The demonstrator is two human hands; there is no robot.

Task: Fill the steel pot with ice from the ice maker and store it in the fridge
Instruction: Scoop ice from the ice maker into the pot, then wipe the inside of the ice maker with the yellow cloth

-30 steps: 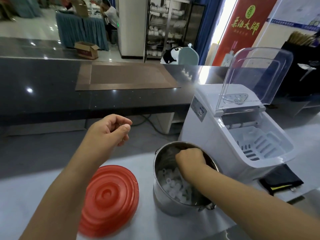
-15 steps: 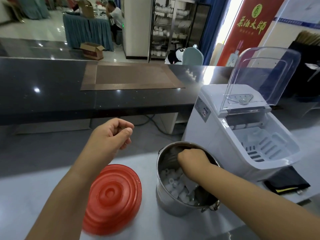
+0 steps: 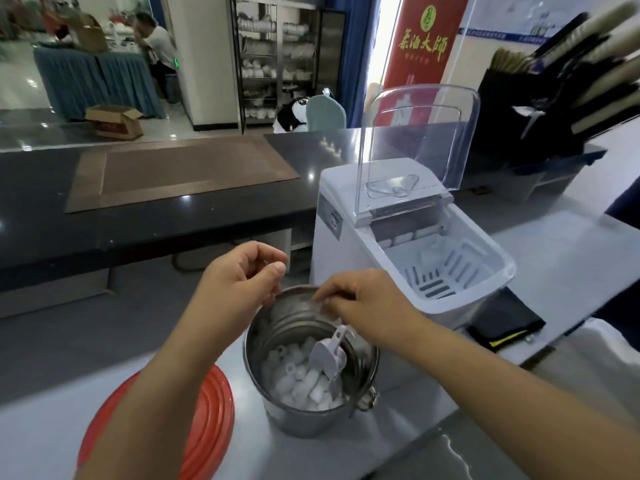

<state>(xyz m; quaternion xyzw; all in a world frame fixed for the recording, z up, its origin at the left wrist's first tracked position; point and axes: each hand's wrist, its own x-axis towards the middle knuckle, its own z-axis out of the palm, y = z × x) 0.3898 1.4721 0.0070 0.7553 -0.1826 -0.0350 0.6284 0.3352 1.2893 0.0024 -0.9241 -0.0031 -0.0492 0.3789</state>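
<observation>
The steel pot (image 3: 294,420) stands on the white counter in front of me, part filled with tube-shaped ice (image 3: 294,375). A white plastic scoop (image 3: 329,358) lies in it on the ice, with no hand on it. My right hand (image 3: 367,299) hovers over the pot's far rim, fingers relaxed and holding nothing. My left hand (image 3: 239,282) is at the pot's left rim, fingers curled with the thumb against the forefinger, and it holds nothing. The white ice maker (image 3: 346,258) stands just behind and right of the pot, its clear lid (image 3: 415,140) raised and its basket showing.
A red round lid (image 3: 207,427) lies flat on the counter left of the pot, partly under my left forearm. A black folded cloth (image 3: 502,323) sits right of the ice maker. A raised dark counter (image 3: 173,209) with a brown mat runs behind. Knives in a dark block (image 3: 554,98) stand far right.
My right hand has let go of the scoop, left it in the pot and risen to the far rim. My left hand moved right, up to the pot's left rim.
</observation>
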